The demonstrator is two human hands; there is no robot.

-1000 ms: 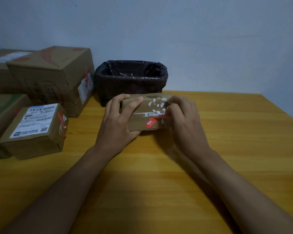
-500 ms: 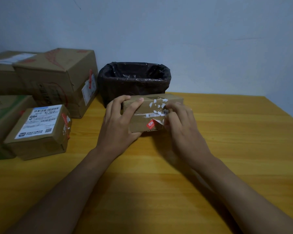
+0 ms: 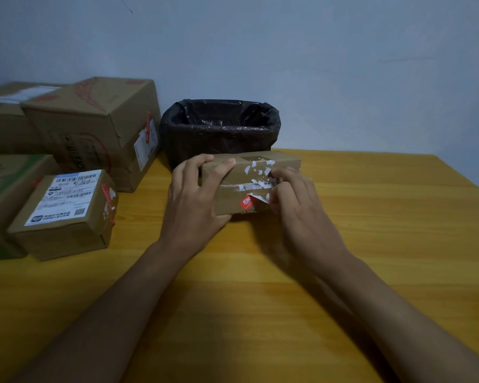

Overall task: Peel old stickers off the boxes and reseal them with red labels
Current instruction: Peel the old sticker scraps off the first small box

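Your left hand (image 3: 192,200) grips the left end of the small cardboard box (image 3: 249,183), fingers curled over its top edge and thumb laid across the top face, holding it down on the wooden counter (image 3: 371,244) just in front of the bin lined with a black bag (image 3: 219,125). Your right hand (image 3: 299,205) sits at the box's right end, its fingertips (image 3: 281,175) curled in and pinching at the torn white sticker remnants (image 3: 257,172) on the top and front; a lifted white flap sits right beside your fingers. A red label (image 3: 246,202) is stuck on the near face of the box, its upper corner partly peeled. To your left, well apart from the box, a smaller carton with a white shipping label (image 3: 64,197) rests on the counter, and behind it stands a larger brown carton (image 3: 94,125) with red markings, alongside more cartons at the left edge.
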